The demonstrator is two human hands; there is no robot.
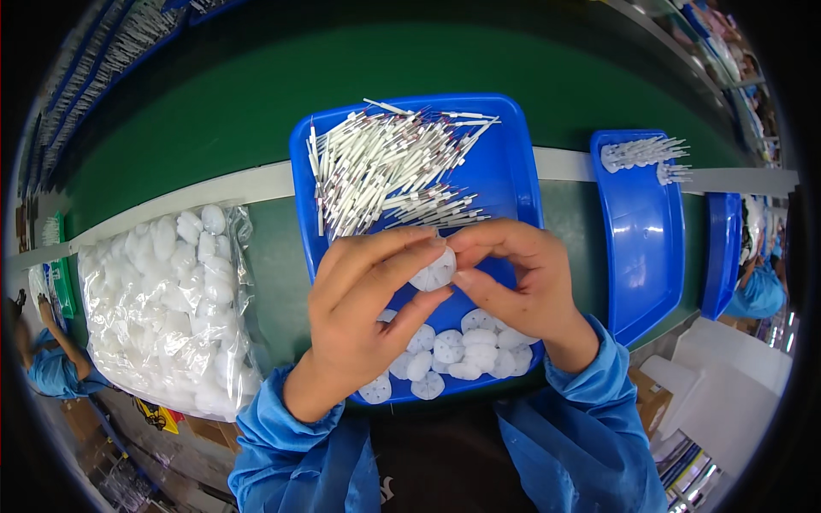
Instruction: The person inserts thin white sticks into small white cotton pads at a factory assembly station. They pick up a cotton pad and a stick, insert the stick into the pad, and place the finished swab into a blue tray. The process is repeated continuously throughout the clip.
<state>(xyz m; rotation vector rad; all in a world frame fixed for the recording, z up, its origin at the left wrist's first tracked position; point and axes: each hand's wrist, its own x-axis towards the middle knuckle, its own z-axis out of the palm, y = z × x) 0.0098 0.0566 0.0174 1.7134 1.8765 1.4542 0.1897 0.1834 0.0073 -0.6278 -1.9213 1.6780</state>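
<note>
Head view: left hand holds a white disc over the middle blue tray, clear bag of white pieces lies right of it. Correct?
Wrong side: the head view shows the clear bag left of the middle blue tray. The left hand does hold a white disc over that tray.

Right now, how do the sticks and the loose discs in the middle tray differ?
The sticks are long and thin; the loose discs are round and broad. The sticks lie toward the far end, the loose discs at the near end. Both are mostly whitish and share the blue tray.
</note>
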